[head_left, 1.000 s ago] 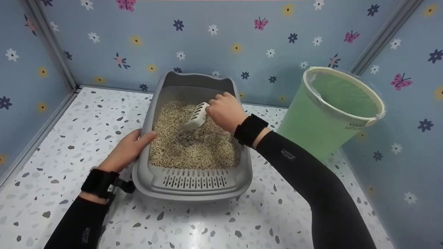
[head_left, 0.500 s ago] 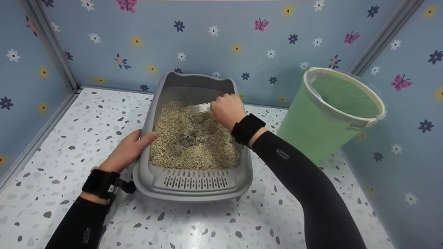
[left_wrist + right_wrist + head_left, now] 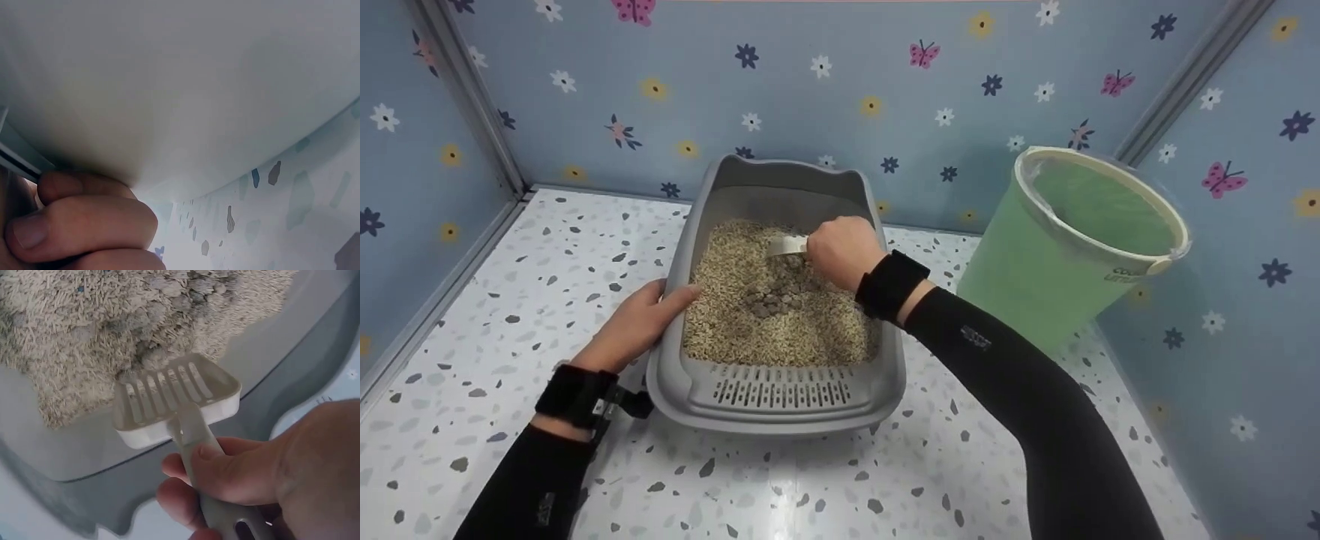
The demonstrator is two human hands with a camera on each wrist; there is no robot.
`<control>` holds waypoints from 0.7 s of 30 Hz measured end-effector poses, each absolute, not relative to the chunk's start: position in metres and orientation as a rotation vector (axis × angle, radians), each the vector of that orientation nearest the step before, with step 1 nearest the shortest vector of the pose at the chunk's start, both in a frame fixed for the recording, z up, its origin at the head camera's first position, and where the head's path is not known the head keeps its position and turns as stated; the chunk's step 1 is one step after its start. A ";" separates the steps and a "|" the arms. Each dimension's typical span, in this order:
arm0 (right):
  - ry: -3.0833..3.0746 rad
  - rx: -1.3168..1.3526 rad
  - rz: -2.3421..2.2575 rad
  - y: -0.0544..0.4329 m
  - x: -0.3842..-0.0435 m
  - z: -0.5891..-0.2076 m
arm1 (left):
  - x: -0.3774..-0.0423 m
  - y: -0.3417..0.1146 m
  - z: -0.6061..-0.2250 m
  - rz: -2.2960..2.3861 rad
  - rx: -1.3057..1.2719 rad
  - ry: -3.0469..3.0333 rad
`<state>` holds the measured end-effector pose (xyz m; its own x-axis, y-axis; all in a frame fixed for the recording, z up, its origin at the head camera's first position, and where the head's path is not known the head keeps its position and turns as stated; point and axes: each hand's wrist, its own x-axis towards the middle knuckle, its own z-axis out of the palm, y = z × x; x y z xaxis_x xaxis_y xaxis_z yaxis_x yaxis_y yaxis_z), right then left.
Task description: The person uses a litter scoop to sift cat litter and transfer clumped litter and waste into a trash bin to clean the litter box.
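Note:
A grey litter box (image 3: 776,429) holds pale pellet litter (image 3: 735,337), with darker grey clumps (image 3: 769,302) near its middle. My left hand (image 3: 634,326) grips the box's left rim, thumb over the top; in the left wrist view its curled fingers (image 3: 90,222) lie under the rim, against the box wall (image 3: 185,84). Over the right side of the litter, my right hand (image 3: 847,251) holds a slotted litter scoop (image 3: 787,246) by its handle. The right wrist view shows the scoop's slotted head (image 3: 219,410) beside the clumps, with no clump visible in it.
To the right of the box stands a green bucket (image 3: 1027,262) with a cream rim and a clear liner. Flower-patterned walls (image 3: 840,90) enclose the back and sides. The floor (image 3: 795,487) is white and speckled.
The scoop has swung from slanting over the clumps to lying flatter behind them. My right hand first went back, then came slightly nearer. My left hand stays on the rim.

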<state>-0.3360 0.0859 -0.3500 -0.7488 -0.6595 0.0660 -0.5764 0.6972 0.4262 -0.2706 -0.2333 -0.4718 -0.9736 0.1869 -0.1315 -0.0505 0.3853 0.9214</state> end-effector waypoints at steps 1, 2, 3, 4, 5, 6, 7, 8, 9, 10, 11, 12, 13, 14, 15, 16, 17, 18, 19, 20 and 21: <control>-2.694 1.005 -0.562 0.087 -0.334 -0.347 | -0.270 -0.233 -0.472 1.626 0.120 2.428; -2.697 1.012 -0.557 0.089 -0.333 -0.344 | -0.270 -0.233 -0.471 1.627 0.117 2.424; -2.699 1.017 -0.554 0.090 -0.331 -0.342 | -0.269 -0.233 -0.471 1.626 0.114 2.421; -2.699 1.017 -0.556 0.091 -0.330 -0.339 | -0.269 -0.233 -0.470 1.624 0.113 2.422; -2.696 1.013 -0.559 0.091 -0.330 -0.336 | -0.269 -0.233 -0.470 1.624 0.112 2.423; -2.692 1.006 -0.559 0.091 -0.329 -0.334 | -0.269 -0.233 -0.470 1.620 0.111 2.428; -2.685 0.993 -0.562 0.091 -0.330 -0.333 | -0.269 -0.233 -0.469 1.619 0.110 2.429; -2.681 0.976 -0.563 0.090 -0.331 -0.332 | -0.268 -0.233 -0.469 1.620 0.109 2.430; -2.680 0.962 -0.563 0.088 -0.332 -0.332 | -0.268 -0.233 -0.469 1.622 0.106 2.430; -2.678 0.953 -0.565 0.086 -0.334 -0.332 | -0.268 -0.233 -0.469 1.625 0.106 2.430; -2.680 0.949 -0.569 0.084 -0.336 -0.334 | -0.267 -0.234 -0.470 1.631 0.106 2.426; -2.681 0.947 -0.577 0.083 -0.339 -0.337 | -0.267 -0.234 -0.471 1.639 0.108 2.422; -2.688 0.943 -0.590 0.081 -0.341 -0.340 | -0.267 -0.233 -0.472 1.649 0.111 2.416; -2.699 0.938 -0.602 0.080 -0.344 -0.343 | -0.267 -0.233 -0.473 1.655 0.112 2.413; -2.708 0.933 -0.615 0.078 -0.347 -0.347 | -0.267 -0.233 -0.473 1.654 0.111 2.411; -2.715 0.928 -0.630 0.077 -0.349 -0.350 | -0.268 -0.233 -0.473 1.656 0.114 2.411; -2.724 0.921 -0.646 0.076 -0.351 -0.354 | -0.268 -0.232 -0.473 1.657 0.113 2.408; -2.732 0.912 -0.660 0.075 -0.352 -0.356 | -0.269 -0.232 -0.472 1.654 0.110 2.407; -2.742 0.905 -0.666 0.074 -0.353 -0.359 | -0.269 -0.232 -0.472 1.648 0.106 2.410; -2.748 0.901 -0.664 0.073 -0.354 -0.360 | -0.269 -0.232 -0.471 1.644 0.103 2.413; -2.747 0.904 -0.658 0.073 -0.353 -0.362 | -0.270 -0.232 -0.470 1.641 0.110 2.419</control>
<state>-0.3535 0.0726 -0.3617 -0.8002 -0.5991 0.0274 -0.5218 0.7180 0.4608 -0.2695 -0.2323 -0.4703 -0.9738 0.1820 -0.1361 -0.0592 0.3749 0.9252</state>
